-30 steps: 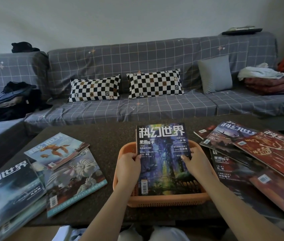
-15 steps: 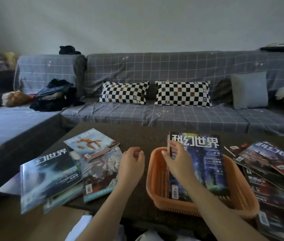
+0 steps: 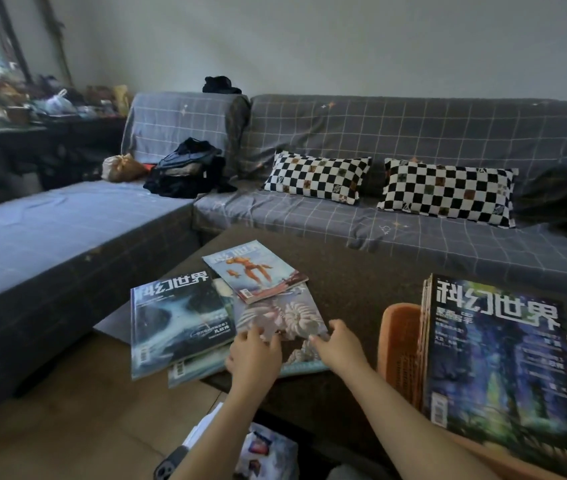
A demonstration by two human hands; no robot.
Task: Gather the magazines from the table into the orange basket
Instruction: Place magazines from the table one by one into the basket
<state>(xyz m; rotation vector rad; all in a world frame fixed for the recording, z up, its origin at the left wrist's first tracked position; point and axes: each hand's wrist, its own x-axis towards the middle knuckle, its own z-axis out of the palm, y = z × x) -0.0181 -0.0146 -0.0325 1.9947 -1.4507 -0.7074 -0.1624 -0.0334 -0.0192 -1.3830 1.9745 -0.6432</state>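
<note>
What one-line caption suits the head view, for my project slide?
Both hands, left hand and right hand, reach the shell-cover magazine; orange basket already holds magazines.

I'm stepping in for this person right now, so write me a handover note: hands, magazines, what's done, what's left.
Left hand and right hand: both rest on the shell-cover magazine, fingers at its near edge; no firm grip yet.
Done: a stack of magazines stands in the orange basket.
Left: the shell-cover one, the orange-figure magazine overlapping it, and the blue magazine at the table corner.
</note>
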